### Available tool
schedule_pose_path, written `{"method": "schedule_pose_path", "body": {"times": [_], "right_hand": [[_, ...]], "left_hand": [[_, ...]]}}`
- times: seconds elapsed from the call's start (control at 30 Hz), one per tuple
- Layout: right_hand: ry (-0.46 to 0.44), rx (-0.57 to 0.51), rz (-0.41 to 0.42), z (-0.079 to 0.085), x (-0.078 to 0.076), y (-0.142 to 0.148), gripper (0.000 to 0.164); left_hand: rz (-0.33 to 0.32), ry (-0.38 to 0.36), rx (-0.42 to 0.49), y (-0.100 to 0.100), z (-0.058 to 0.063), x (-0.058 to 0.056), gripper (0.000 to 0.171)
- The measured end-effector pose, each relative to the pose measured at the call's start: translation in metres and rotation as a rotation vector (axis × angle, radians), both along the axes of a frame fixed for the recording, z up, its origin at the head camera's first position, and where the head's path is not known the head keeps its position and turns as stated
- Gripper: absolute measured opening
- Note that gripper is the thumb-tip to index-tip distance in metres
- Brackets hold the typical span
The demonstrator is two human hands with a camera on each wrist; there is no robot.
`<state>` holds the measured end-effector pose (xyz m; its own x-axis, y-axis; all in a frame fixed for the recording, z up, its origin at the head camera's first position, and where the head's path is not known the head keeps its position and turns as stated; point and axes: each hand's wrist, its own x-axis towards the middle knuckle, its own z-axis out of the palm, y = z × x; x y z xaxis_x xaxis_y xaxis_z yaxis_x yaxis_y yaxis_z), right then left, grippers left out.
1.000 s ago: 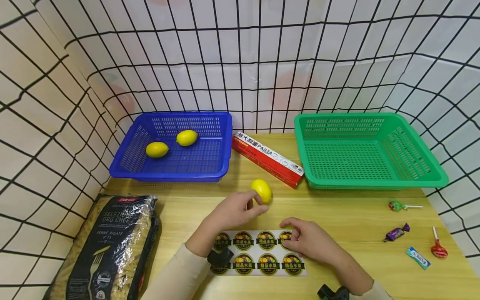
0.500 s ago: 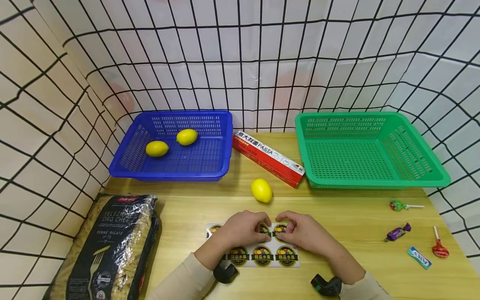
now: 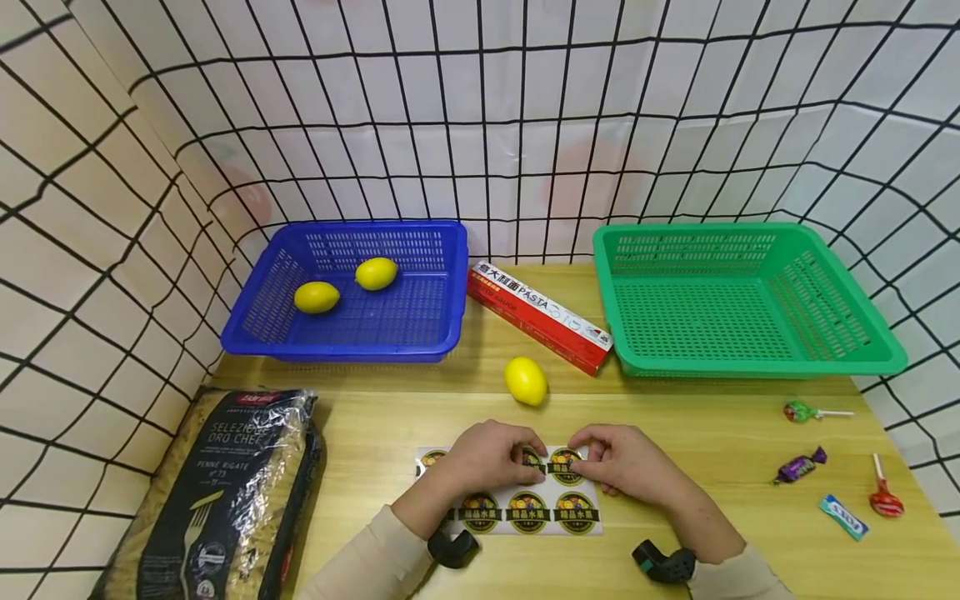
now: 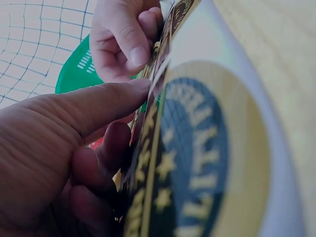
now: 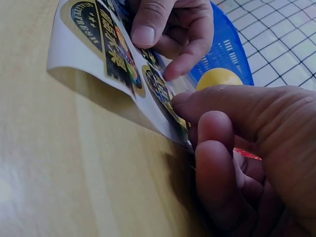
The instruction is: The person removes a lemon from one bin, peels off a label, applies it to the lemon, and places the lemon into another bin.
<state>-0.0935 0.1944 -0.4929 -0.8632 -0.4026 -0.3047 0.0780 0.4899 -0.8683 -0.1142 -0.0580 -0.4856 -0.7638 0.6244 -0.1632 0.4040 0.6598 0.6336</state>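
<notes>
A white sheet of round black-and-gold fruit stickers [image 3: 551, 506] is raised off the table, its near edge bowed in the right wrist view. My left hand [image 3: 491, 458] grips it at the far edge near the middle, thumb on the printed face [image 4: 163, 163]. At the far right corner my right hand [image 3: 626, 462] pinches the sheet, thumb on a sticker [image 5: 160, 91] and fingers curled at the edge. Part of the sheet's left side is hidden under my left hand. Just beyond both hands a lemon [image 3: 526, 382] lies on the table.
A blue basket [image 3: 345, 348] with two lemons stands back left, a green basket [image 3: 750, 367] back right. Between them lies a red pasta box [image 3: 540, 315]. A large penne bag [image 3: 217, 492] is at left. Lollipops and wrapped candies [image 3: 801, 467] lie at right.
My left hand has come back from beside the lemon to grip the sticker sheet. My right hand now pinches its far right corner, and the sheet has shifted slightly left and away from me.
</notes>
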Motion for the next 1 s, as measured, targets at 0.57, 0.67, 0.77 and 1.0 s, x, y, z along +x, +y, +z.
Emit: {"method": "schedule_pose_path", "body": {"times": [0.57,0.67,0.77,1.0], "right_hand": [[0.077,0.083,-0.009,-0.0011,0.0007,-0.0037,0.028],[0.103,0.117,-0.002,-0.0002,0.0007,-0.0044,0.027],[0.120,0.133,0.008,0.0001,0.0005,-0.0052,0.026],[0.076,0.121,-0.036,0.0024,-0.0011,-0.0057,0.031]], "left_hand": [[-0.010,0.045,-0.062,0.0030,-0.0004,0.0012,0.046],[-0.008,0.046,-0.065,0.0036,-0.0008,0.0009,0.046],[-0.003,0.048,-0.064,0.0036,-0.0008,0.0012,0.046],[0.007,0.060,-0.074,0.0048,0.0001,0.0025,0.047]]}}
